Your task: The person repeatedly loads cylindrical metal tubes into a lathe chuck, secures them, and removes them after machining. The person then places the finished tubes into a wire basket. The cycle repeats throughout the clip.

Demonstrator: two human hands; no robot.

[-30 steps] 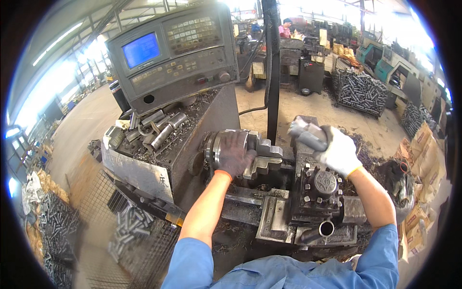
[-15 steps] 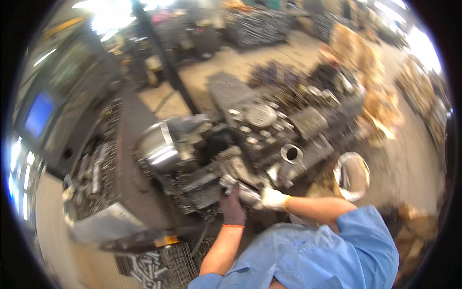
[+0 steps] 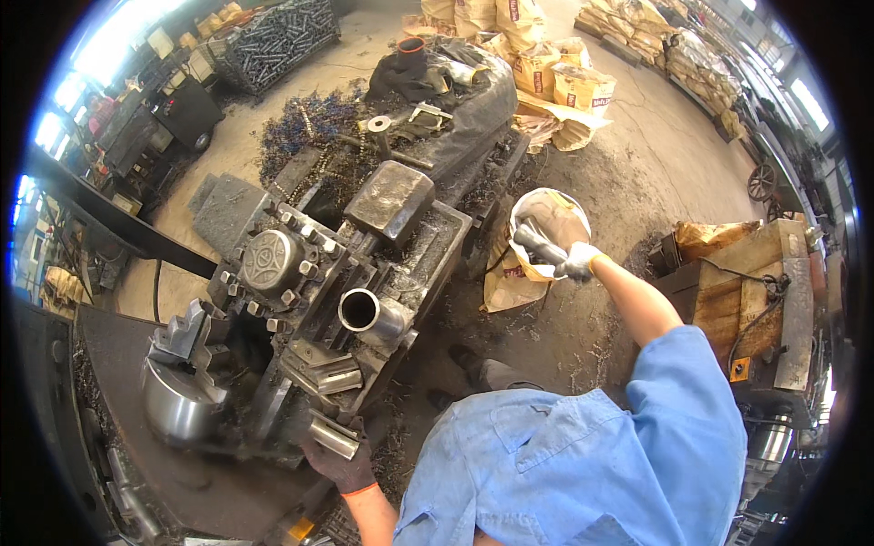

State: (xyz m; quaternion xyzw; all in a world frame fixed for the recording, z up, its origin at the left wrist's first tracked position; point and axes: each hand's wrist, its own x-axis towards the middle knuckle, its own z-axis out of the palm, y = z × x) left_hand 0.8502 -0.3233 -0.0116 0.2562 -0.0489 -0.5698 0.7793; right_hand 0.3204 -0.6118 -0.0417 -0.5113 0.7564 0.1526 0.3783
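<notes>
My left hand (image 3: pixel 342 466), in a dark glove with an orange cuff, is closed around a short, shiny metal piece (image 3: pixel 334 436) beside the lathe's tool carriage; its fingers are partly hidden. Out to the right, my right hand (image 3: pixel 578 261) wears a white glove. It grips the near end of a grey, stepped metal cylinder (image 3: pixel 539 244), which lies across the mouth of a white bucket (image 3: pixel 586 215). The silver lathe chuck (image 3: pixel 182 400) with its stepped jaws is to the left of the tool post (image 3: pixel 271 258).
An upright metal tube (image 3: pixel 359 311) stands on the carriage. Curled shavings (image 3: pixel 309 136) pile up behind the machine. Stuffed sacks (image 3: pixel 537 73) stand at the back, and a crate of metal parts (image 3: pixel 282 41) is far left. A worn cabinet (image 3: pixel 746 300) stands at right.
My right hand has moved from beside my left hand out to the bucket, with the metal cylinder. My left hand stays near the carriage. The view has turned to the right.
</notes>
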